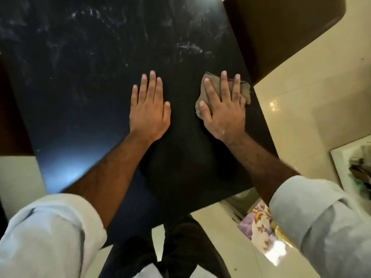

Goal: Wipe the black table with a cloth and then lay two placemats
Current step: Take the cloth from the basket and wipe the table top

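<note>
Pressing bunched cloth [246, 91], long axis perhaps diagonal.

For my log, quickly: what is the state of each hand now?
Left hand: open, flat on the black table, holding nothing.
Right hand: open, pressing the cloth flat.

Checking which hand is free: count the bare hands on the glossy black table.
2. The left hand lies flat on the glossy black table near its middle; the right hand presses a crumpled brown cloth near the right edge. None seems hidden.
</note>
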